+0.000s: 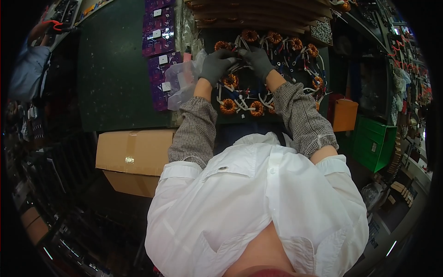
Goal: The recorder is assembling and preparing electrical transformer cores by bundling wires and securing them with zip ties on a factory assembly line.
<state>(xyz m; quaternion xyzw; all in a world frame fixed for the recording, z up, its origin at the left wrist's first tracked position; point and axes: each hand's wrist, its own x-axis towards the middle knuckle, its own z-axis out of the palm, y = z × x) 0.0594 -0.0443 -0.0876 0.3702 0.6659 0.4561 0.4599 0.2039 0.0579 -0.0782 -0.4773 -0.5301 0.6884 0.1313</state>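
Observation:
Both hands wear grey gloves and meet over the far part of the dark green bench. My left hand is closed, its fingertips just below a copper-wound ring coil; what it grips is hidden. My right hand pinches pale wire leads beneath another ring coil. More ring coils with white and blue leads lie around them, such as one coil below the left fingers, one near coil and one coil on the right. A clear plastic bag sits beside my left wrist.
Purple circuit boards line up left of the bag. Cardboard dividers stand at the back, beside a box of small metal parts. A carton, an orange bin and a green bin flank the bench. Another person's sleeve shows far left.

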